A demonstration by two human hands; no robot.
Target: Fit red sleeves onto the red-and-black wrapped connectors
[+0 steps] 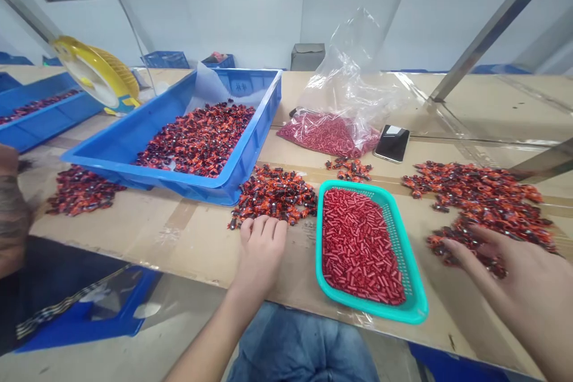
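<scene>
My left hand (263,246) rests at the near edge of a pile of small orange-and-black parts (280,194). Its fingers are curled down and close together, and whatever they hold is hidden. Over on the right, my right hand (514,268) reaches into a larger heap of the same orange-and-black parts (483,191). Its thumb and forefinger are spread apart, with loose parts lying between and beneath them. Between my hands stands a turquoise plastic basket (416,292) filled with short red tubes (358,245).
A blue crate (264,125) of similar parts stands back left, near a yellow fan (96,71). Behind the basket lie a clear bag of red pieces (331,131) and a phone (393,143). Another person's arm (13,221) is at the left edge. A metal post (496,30) rises on the right.
</scene>
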